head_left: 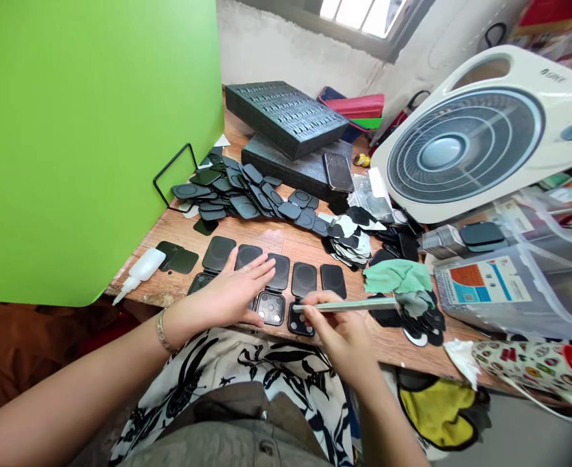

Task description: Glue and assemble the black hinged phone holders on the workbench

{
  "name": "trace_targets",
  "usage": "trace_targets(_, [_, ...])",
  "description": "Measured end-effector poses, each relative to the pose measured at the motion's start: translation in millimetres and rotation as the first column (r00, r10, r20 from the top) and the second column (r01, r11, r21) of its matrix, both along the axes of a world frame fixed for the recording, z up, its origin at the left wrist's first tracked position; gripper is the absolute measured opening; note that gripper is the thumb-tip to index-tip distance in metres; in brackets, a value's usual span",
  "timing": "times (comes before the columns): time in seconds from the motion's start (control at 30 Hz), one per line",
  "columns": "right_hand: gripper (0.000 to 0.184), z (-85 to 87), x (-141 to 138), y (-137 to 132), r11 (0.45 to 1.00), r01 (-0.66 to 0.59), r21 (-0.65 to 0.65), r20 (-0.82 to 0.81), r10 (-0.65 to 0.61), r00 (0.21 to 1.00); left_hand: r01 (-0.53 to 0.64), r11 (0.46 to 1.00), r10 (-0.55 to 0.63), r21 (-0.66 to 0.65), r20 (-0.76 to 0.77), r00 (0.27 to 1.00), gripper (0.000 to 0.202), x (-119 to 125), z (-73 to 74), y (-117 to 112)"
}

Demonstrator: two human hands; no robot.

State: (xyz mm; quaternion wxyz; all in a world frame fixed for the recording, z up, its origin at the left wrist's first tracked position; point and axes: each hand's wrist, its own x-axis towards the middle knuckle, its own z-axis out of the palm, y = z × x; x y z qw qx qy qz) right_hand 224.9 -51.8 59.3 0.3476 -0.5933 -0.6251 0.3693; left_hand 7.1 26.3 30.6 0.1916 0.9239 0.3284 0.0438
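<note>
My left hand lies with its fingers stretched out over a row of black folding pads, partly covering them. Just right of its thumb is an opened black pad with round discs in its lower half. In my right hand is a slim, straight, pale silvery-green tool. Its dark tip points left, over another opened pad; I cannot make out its exact kind. More black pads lie flat along the row, the rightmost one without a visible lower half.
A heap of black pads lies behind the row. A white squeeze bottle sits left. Black foam trays and a phone are at the back. A box fan, green cloth, clear bin and patterned mug stand right.
</note>
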Motion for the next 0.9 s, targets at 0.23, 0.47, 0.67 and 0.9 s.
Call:
trace_targets(0.23, [0.013, -37.7, -30.9, 23.6, 0.978, -0.129, 0.165, 0.315, 0.071, 0.946, -0.022, 1.000, 0.022, 0.000, -0.006, 1.000, 0.084, -5.1, -20.0, -2.3])
trace_targets(0.47, [0.019, -11.7, -21.9, 19.4, 0.950, -0.164, -0.264, -0.117, 0.138, 0.984, -0.044, 0.997, 0.045, -0.059, 0.002, 0.999, 0.087, -2.7, -14.9, -2.7])
trace_targets(0.67, [0.010, -22.7, -32.7, 26.7, 0.991, -0.117, 0.060, 0.006, 0.117, 0.993, -0.051, 0.994, 0.052, -0.095, 0.005, 0.999, 0.089, -3.6, -10.9, -2.9])
trace_targets(0.9, [0.014, -33.1, -54.2, 35.7, 0.970, -0.196, 0.143, 0.228, 0.160, 0.960, -0.053, 0.992, 0.056, -0.115, 0.027, 0.998, 0.089, -3.3, -16.3, -1.7])
